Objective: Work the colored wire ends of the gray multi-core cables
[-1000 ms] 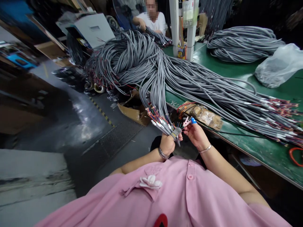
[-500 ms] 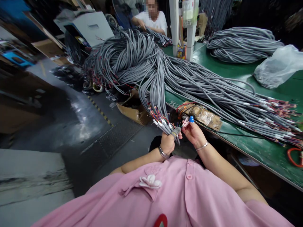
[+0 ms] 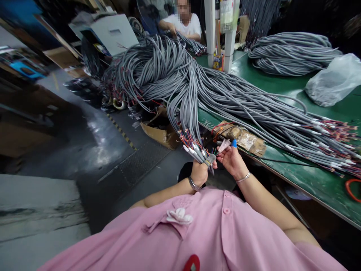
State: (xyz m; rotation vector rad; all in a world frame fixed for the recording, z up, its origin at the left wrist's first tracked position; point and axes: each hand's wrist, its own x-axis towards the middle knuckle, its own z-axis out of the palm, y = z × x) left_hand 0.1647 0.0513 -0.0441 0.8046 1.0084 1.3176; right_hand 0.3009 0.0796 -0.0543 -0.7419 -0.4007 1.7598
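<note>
First comes an open cardboard box (image 3: 156, 134), then a bundle of gray cables (image 3: 196, 153) with colored wire ends (image 3: 188, 139), clasped firmly in the person's left hand (image 3: 199, 172). Just beside that, the right hand (image 3: 232, 162), a blue cover (image 3: 234, 143) on one finger, pinches a small pink piece (image 3: 223, 146) near those wire ends; farther right, more gray cables (image 3: 254, 103) stretch over the green surface (image 3: 310, 183).

Pink piece (image 3: 224, 145) in right hand (image 3: 231, 161) blurred; orange loop (image 3: 348, 188) cut off (by right edge).
</note>
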